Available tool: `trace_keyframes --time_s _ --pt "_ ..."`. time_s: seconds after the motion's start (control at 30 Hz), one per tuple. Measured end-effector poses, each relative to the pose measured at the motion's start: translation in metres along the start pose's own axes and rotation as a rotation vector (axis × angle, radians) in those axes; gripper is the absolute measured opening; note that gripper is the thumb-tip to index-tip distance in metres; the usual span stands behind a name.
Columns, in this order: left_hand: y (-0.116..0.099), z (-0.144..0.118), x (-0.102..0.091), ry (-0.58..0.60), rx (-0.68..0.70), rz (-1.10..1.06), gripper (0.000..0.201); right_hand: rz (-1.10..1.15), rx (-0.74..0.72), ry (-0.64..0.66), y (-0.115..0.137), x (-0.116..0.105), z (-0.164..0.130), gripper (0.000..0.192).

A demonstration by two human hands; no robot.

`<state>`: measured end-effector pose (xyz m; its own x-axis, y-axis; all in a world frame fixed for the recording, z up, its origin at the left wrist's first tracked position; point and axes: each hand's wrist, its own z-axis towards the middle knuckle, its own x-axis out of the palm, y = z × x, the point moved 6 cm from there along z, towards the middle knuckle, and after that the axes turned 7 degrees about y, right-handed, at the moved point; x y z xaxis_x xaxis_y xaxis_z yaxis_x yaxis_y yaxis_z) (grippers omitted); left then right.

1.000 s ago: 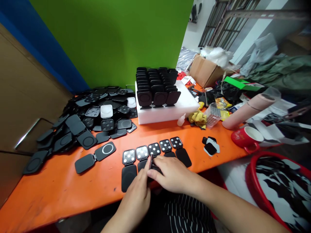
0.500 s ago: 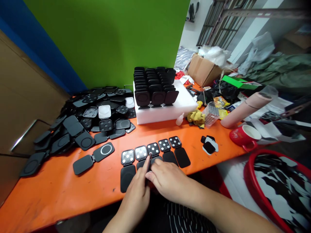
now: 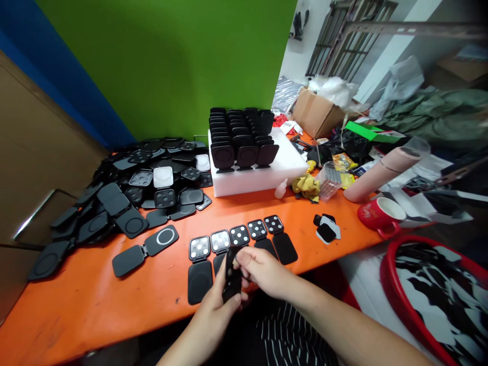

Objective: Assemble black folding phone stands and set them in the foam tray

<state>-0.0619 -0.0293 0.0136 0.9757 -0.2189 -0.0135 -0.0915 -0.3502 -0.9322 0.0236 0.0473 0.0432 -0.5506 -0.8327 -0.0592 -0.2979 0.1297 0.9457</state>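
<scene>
At the near edge of the orange counter (image 3: 95, 300), left hand (image 3: 213, 310) and right hand (image 3: 263, 272) together, lifted just above the surface; fingers of both closed around one black hinged part (image 3: 231, 274), held upright between them. Just behind, a row of five hinged parts (image 3: 238, 241) lying flat. Toward the far left corner, a heap of black parts (image 3: 129, 193); at the far edge, a white foam block (image 3: 259, 175) carrying upright black parts

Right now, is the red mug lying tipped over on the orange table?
No. The red mug stands upright on the orange table, its white inside facing up.
</scene>
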Motion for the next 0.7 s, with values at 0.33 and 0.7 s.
trace_keyframes --time_s 0.33,0.7 --pt "-0.015 -0.016 -0.004 -0.032 0.066 0.760 0.066 -0.491 -0.026 -0.017 0.022 -0.009 -0.010 0.029" --pt "-0.018 -0.006 -0.026 -0.256 0.074 0.121 0.038 0.230 -0.059 0.048 0.014 0.007 -0.002 0.035"
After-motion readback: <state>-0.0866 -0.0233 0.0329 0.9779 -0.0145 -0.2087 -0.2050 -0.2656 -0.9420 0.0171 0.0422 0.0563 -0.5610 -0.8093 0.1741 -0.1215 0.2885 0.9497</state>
